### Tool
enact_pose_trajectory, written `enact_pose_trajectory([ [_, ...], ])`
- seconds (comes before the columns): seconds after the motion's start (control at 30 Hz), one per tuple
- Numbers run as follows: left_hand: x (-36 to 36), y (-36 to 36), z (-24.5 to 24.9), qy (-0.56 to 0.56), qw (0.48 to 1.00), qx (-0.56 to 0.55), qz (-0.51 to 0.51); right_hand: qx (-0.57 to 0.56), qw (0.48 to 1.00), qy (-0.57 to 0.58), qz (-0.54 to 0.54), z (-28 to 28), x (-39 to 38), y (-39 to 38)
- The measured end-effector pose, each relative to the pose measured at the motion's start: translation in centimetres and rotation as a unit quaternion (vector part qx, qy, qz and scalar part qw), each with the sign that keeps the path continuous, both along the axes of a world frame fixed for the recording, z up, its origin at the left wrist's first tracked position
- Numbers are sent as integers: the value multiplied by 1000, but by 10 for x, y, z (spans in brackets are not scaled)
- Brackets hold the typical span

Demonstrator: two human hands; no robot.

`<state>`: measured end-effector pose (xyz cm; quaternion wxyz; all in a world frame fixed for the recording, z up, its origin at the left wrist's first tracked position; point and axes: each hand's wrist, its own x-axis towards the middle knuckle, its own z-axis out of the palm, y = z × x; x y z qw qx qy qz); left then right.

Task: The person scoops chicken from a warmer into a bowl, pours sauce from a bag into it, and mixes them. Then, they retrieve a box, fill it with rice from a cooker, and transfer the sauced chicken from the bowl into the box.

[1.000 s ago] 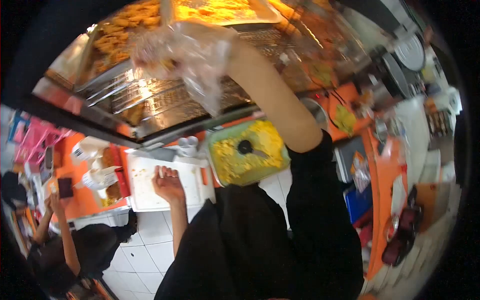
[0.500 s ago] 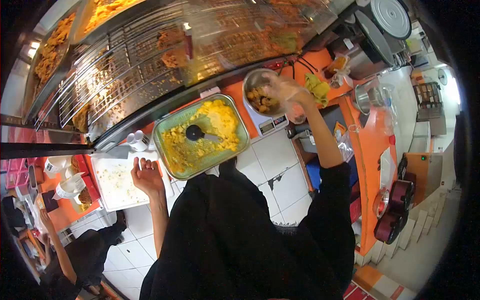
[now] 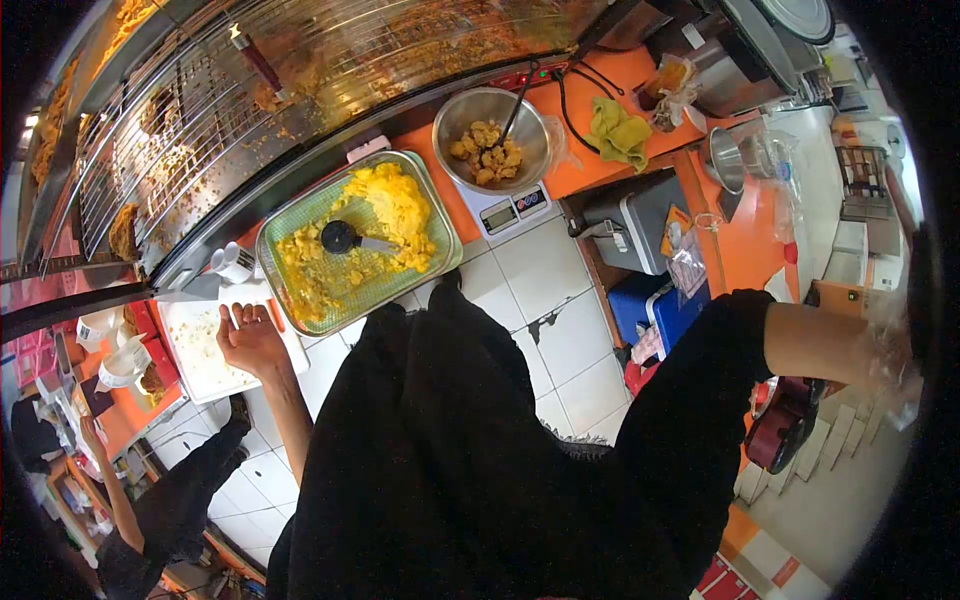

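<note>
My left hand [image 3: 250, 338] hovers over the edge of a white cutting board [image 3: 205, 350], fingers loosely curled and apart, holding nothing. My right hand [image 3: 885, 365] is stretched out to the far right, smeared by motion and wrapped in what looks like clear plastic; its fingers cannot be made out. Between the two stands a green-lined tray [image 3: 450, 240] of yellow rice [image 3: 390, 205] with a black scoop [image 3: 340, 238] in it. A steel bowl [image 3: 540, 130] on a white kitchen scale [image 3: 512, 212] holds brown food pieces [image 3: 487, 152] and a dark-handled utensil [image 3: 518, 100].
A heated display case with wire racks [image 3: 190, 130] runs along the back. A green cloth [image 3: 618, 133] and cables lie on the orange counter [image 3: 580, 170]. Another person [image 3: 160, 500] stands at the lower left. A grey cool box [image 3: 640, 225] sits below the counter.
My right hand has swung from above the steel bowl to the far right. The bowl and its utensil are now uncovered. The view has shifted; my left hand stays near the cutting board.
</note>
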<state>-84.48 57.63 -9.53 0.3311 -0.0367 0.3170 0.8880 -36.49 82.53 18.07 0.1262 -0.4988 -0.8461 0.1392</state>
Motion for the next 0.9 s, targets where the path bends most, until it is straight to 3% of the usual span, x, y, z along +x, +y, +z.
enact_pose_trajectory([
  [0.43, 11, -3, 3, -20, 999, 1, 26, 78, 995, 40, 46, -18, -23, 13],
  [0.53, 14, 0, 10, -22, 994, -92, 46, 107, 985, 77, 111, -43, -48, 22],
  [0.6, 23, 9, 5, 53, 988, -97, -112, 175, 949, 114, 234, -72, -69, 35],
  [0.67, 39, 34, -8, 94, 944, -165, -271, 264, 886, 131, 358, -119, -97, 54],
  [0.7, 57, 50, 9, 136, 905, -163, -368, 225, 924, 102, 290, -137, -114, 59],
  [0.73, 74, 66, 17, 165, 858, -198, -445, 19, 992, -124, -10, -131, -153, 44],
  [0.8, 104, 101, 23, 177, 781, -136, -583, 48, 993, -2, -104, -249, -138, 97],
  [0.83, 119, 119, 18, 141, 775, -134, -602, 51, 984, -52, -164, -251, -153, 99],
  [0.9, 149, 149, 2, 99, 781, -138, -601, -41, 982, -42, -180, -252, -163, 99],
])
